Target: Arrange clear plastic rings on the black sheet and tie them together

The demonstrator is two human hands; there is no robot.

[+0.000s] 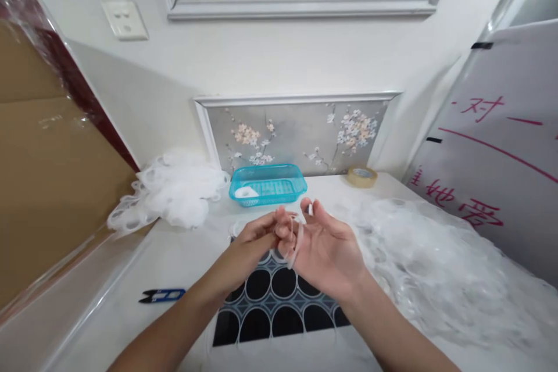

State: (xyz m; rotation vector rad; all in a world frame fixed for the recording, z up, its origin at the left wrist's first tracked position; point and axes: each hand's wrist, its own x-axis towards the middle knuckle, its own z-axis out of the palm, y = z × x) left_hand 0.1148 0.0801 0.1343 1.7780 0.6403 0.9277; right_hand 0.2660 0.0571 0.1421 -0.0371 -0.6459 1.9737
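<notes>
Above a black patterned mat [285, 322], my two hands meet at a thin, whitish, translucent ring [297, 247]. My left hand [261, 235] is closed, its bent fingertips pinching at the ring's left side. My right hand [329, 247] is turned palm up, and the ring lies against its curled fingers. A small silver-and-dark piece [309, 209] shows at the right fingertips; its kind is too small to make out. Fingers overlap and hide part of the ring. Several clear rings lie on the mat, partly behind my hands.
A blue plastic basket [300, 189] holding a white roll [246, 192] stands by the wall. White rings are heaped at left [174, 192] and spread in a pile [436, 267] at right. Blue thread snips [163, 295] lie left; a tape roll [361, 177] sits behind.
</notes>
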